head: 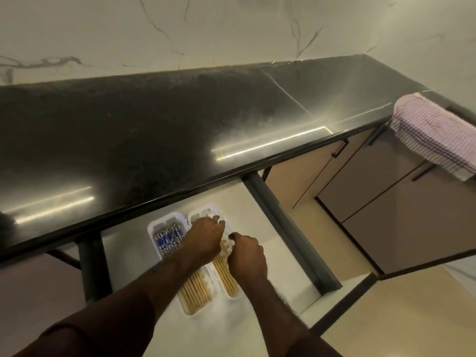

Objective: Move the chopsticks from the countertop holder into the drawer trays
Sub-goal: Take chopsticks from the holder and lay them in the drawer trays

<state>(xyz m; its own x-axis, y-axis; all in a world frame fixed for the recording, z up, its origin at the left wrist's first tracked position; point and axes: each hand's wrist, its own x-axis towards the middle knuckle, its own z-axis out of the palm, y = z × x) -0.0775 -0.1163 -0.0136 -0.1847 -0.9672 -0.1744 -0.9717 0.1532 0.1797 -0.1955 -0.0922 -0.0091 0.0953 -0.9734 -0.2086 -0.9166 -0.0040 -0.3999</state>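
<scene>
We see two bare forearms reaching from the near edge into an open drawer [257, 217]; two white trays lie side by side on the drawer floor, long sides touching; the left tray [154, 225] holds chopsticks [192, 292] with plain wood at the near end and blue-and-white patterned ends at the far end; the right tray [206, 211] holds plain wooden chopsticks [225, 275], their far ends hidden under the hands; the left hand [204, 239] lies palm down over the far half of the right tray, fingers curled down toward the tray's far end; we cannot tell whether it has hold of anything; the right hand [247, 255] sits just beside it over the same tray, fingers curled in close to a fist, thumb tip near the left hand; what it has hold of, if anything, we cannot tell; past the drawer, the dark polished surface [154, 124] runs across the view, with light streaks along its front edge; a pink striped cloth [435, 135] hangs over the surface's right corner; cabinet doors [360, 176] with dark handles stand below it at right; a veined marble wall [231, 27] rises behind the surface's far edge.
</scene>
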